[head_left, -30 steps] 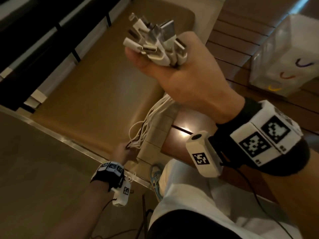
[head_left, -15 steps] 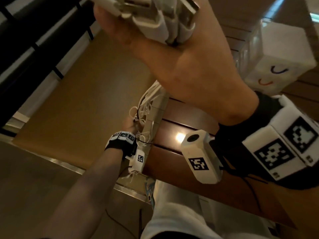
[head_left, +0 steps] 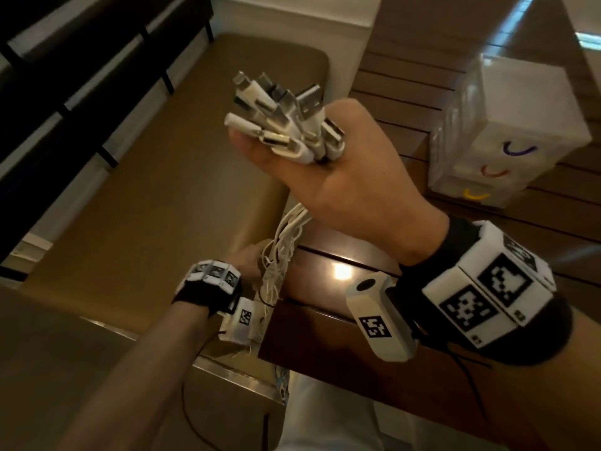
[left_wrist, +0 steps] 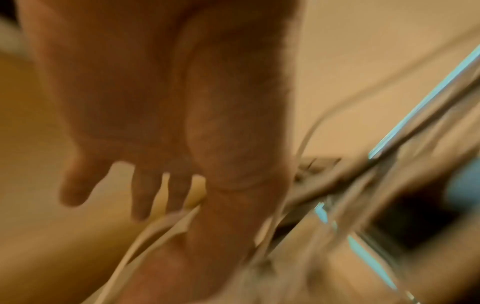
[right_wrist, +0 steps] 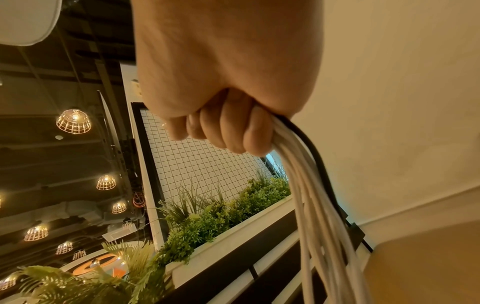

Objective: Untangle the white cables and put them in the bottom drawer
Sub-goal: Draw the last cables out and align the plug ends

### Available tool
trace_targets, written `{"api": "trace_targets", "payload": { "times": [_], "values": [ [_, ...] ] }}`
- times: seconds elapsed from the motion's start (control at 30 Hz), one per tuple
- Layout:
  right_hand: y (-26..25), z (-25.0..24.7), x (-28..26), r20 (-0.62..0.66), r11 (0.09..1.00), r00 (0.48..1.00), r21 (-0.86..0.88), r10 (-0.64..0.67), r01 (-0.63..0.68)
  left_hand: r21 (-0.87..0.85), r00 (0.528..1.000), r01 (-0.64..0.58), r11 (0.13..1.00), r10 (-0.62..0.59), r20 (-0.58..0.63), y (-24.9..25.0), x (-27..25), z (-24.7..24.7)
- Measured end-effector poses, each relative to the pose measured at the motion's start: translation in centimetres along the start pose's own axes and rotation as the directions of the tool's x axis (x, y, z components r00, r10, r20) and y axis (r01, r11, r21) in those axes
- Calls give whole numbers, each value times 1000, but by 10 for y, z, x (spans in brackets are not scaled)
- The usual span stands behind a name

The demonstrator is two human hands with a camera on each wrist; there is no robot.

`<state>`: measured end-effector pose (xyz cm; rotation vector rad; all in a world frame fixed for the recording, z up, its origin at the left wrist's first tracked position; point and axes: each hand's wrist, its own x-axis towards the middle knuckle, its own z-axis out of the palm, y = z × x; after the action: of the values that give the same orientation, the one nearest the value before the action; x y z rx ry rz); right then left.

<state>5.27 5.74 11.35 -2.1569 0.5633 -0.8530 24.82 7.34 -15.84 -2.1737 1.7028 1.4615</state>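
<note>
White cables (head_left: 286, 125) – bunched in right hand's (head_left: 354, 187) curled fingers (right_wrist: 233, 127) – trail through left hand's (head_left: 250, 258) straight fingers (left_wrist: 141, 195)

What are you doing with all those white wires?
The right hand grips a bunch of white cables just below their plugs, held up high. The cables hang down to the left hand, which works at the loose tangle near the table's edge. The small drawer box stands on the table, all drawers closed.

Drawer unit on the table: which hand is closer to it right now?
Right. The right hand is raised just left of the drawer unit, gripping the cable plugs. The left hand is lower, off the table edge, at the hanging white cables.
</note>
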Motion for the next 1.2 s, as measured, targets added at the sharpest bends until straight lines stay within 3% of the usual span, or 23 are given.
{"api": "trace_targets", "payload": {
  "times": [0.03, 0.07, 0.1, 0.13, 0.17, 0.2, 0.23, 0.27, 0.3, 0.37, 0.43, 0.5, 0.57, 0.67, 0.77, 0.9, 1.07, 1.2],
  "values": [
    [3, -2, -1, 0, 1000, 1000, 3, 13, -13, -35, 997, -79, 996, 79, 9, 3, -7, -18],
    [5, -3, -1, -8, 999, 1000, 19, 30, -30, -182, 984, -176, 967, 176, -16, 12, -21, -37],
    [8, -3, -1, -13, 998, 999, 32, 49, -49, -402, 962, -274, 874, 258, -93, 22, -37, -53],
    [7, -3, -1, -15, 997, 998, 42, 64, -63, -592, 923, -381, 710, 336, -191, 36, -55, -66],
    [5, -3, -1, -19, 995, 997, 65, 76, -75, -697, 861, -485, 528, 429, -274, 54, -78, -75],
    [6, -3, -2, -19, 991, 996, 104, 87, -85, -722, 786, -561, 404, 533, -313, 72, -99, -79],
    [5, -3, -2, -17, 985, 994, 137, 104, -101, -703, 717, -614, 358, 625, -308, 94, -118, -81],
    [2, -3, -2, -14, 980, 993, 163, 114, -110, -643, 674, -657, 393, 689, -268, 116, -129, -79],
    [1, -4, -3, -11, 977, 993, 183, 115, -111, -555, 668, -687, 468, 708, -231, 134, -134, -71],
    [-2, -10, -4, -9, 975, 994, 195, 109, -105, -384, 717, -692, 612, 646, -263, 155, -127, -49],
    [-3, -22, -9, -27, 977, 993, 183, 119, -112, -334, 776, -629, 702, 542, -321, 157, -112, -28],
    [-1, -38, -19, -58, 979, 991, 168, 123, -112, -274, 854, -500, 821, 417, -311, 132, -95, -22],
    [2, -54, -29, -100, 981, 986, 153, 132, -116, -264, 910, -387, 883, 320, -265, 103, -85, -26],
    [8, -72, -39, -153, 962, 970, 225, 190, -153, -236, 932, -323, 917, 263, -251, 86, -88, -35],
    [13, -91, -50, -226, 968, 951, 183, 212, -173, -53, 924, -271, 961, 245, -294, 101, -93, -47],
    [10, -126, -70, -332, 979, 922, 27, 198, -200, 121, 855, -231, 965, 261, -448, 140, -101, -68],
    [7, -177, -99, -461, 973, 877, -103, 139, -208, 415, 775, -201, 887, 403, -487, 211, -103, -50],
    [9, -197, -121, -457, 959, 879, -163, 136, -233, 503, 770, -150, 851, 419, -481, 260, -96, -14]
  ]
}}
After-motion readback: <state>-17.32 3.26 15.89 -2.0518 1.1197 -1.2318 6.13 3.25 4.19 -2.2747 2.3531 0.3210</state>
